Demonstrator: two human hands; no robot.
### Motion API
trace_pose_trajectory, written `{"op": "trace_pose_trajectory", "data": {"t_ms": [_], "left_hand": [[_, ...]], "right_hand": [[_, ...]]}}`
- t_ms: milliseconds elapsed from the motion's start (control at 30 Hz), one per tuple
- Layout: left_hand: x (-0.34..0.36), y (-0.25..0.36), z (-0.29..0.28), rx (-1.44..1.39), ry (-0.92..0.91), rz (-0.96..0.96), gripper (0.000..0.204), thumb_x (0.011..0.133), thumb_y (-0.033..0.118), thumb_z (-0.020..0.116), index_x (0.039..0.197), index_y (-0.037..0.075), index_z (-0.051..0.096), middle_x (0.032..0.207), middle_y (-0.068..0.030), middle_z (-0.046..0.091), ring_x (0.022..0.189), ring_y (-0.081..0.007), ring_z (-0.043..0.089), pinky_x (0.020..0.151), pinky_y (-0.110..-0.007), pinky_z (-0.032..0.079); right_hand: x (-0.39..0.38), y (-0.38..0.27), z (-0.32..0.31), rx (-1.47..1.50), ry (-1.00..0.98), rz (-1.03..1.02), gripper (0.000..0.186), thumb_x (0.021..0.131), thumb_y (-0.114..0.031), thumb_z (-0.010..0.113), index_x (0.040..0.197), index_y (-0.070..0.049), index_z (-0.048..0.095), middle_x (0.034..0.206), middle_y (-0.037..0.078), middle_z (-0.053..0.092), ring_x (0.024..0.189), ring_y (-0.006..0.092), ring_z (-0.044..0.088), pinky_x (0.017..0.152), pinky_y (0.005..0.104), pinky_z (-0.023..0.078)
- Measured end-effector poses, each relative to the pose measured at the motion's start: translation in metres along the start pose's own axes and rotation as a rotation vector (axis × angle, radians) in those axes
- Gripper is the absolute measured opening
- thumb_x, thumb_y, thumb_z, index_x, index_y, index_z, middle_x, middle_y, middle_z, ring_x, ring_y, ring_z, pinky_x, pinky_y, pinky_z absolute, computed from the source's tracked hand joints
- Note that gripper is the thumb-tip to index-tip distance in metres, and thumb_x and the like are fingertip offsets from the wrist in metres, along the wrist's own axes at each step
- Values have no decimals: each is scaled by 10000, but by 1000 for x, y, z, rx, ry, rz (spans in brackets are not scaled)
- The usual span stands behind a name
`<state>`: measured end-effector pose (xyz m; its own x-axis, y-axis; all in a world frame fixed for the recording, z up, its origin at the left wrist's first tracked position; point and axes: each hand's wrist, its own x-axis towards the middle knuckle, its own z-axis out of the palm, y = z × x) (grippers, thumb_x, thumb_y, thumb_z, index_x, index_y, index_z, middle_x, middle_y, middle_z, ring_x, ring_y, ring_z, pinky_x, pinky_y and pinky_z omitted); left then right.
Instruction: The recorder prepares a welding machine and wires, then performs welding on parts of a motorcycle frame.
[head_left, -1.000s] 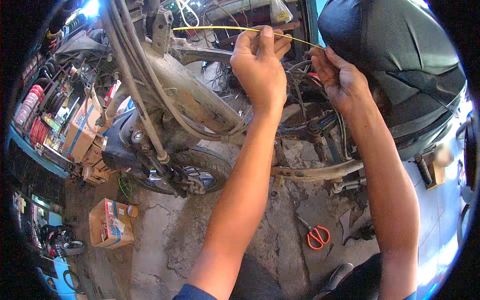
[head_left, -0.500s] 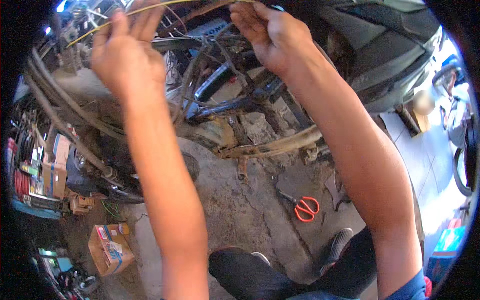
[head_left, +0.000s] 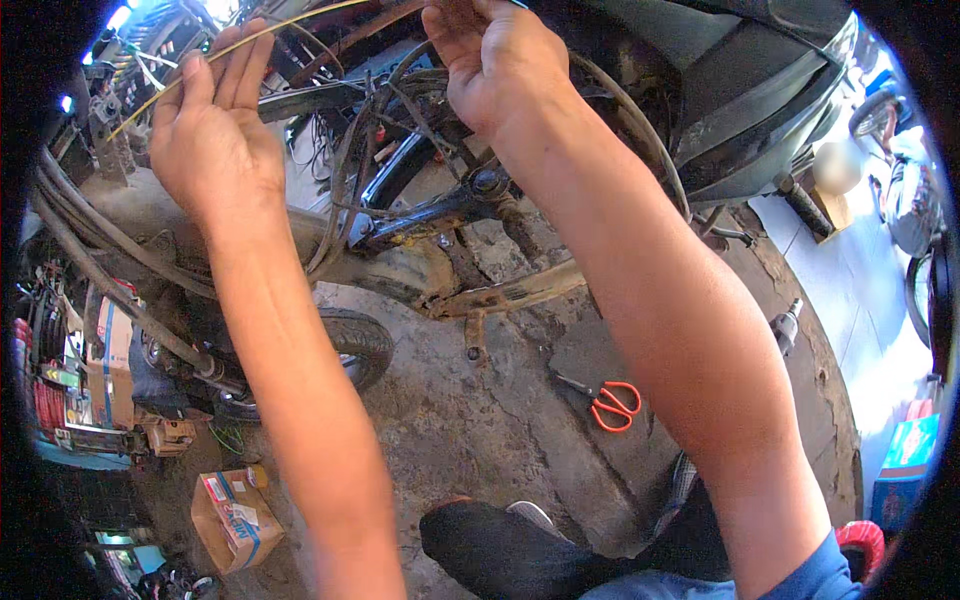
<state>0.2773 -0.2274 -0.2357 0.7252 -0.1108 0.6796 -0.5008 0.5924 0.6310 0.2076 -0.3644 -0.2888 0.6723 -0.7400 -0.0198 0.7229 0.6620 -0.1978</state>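
Note:
A thin yellow wire [head_left: 150, 100] slants across the upper left and runs off the top edge. My left hand [head_left: 222, 150] pinches it between thumb and fingers. My right hand [head_left: 505, 75] is raised at the top centre, its fingers curled toward the thumb. The picture's edge cuts off those fingertips, so what they hold is hidden. Below both hands is a stripped, rusty motorcycle frame [head_left: 510, 293] with loose dark cables [head_left: 345, 200] looped over it. A black body panel [head_left: 760, 110] is to the right of my right hand.
Orange-handled scissors [head_left: 614, 405] lie on the rough concrete floor [head_left: 470, 420]. An open cardboard box [head_left: 235, 520] stands at the lower left, with a tyre [head_left: 365, 345] beyond it. A grey tool [head_left: 788, 325] is partly behind my right forearm. Pale tiles [head_left: 850, 290] extend at the right.
Both hands have shifted left in the view, and my right hand has risen slightly. The wire between them now leaves the picture farther left. More of the tyre shows beside my left forearm.

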Motion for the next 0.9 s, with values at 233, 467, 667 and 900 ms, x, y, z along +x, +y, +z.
{"op": "trace_pose_trajectory", "data": {"t_ms": [233,467,667,900], "left_hand": [[1,-2,3,-16,1,29,185,971,7,451,1021,-169,472,1038,-332,601,1043,-482,606,978,-547,512],[7,-5,5,-41,-20,18,192,981,18,431,1052,-159,449,1080,-339,577,1071,-479,592,988,-539,512],[5,-3,4,-108,33,-37,230,1014,139,407,1126,-60,421,1073,-290,596,959,-457,645,911,-564,546],[4,9,12,-183,39,-68,212,1026,145,370,1091,-45,436,1041,-275,596,957,-441,648,849,-549,571]], "right_hand": [[-3,-11,2,-22,93,-24,126,936,-6,484,981,19,599,874,114,661,772,206,662,718,304,584],[3,-13,-7,122,34,-37,144,938,-1,490,1054,29,570,918,127,651,779,213,659,734,317,590],[25,-11,-16,5,25,-40,214,962,-19,425,1071,100,566,1013,222,647,970,296,662,853,382,590],[29,-18,-18,3,-8,-26,249,930,17,370,1078,89,556,965,216,656,859,307,680,806,403,612]]}}
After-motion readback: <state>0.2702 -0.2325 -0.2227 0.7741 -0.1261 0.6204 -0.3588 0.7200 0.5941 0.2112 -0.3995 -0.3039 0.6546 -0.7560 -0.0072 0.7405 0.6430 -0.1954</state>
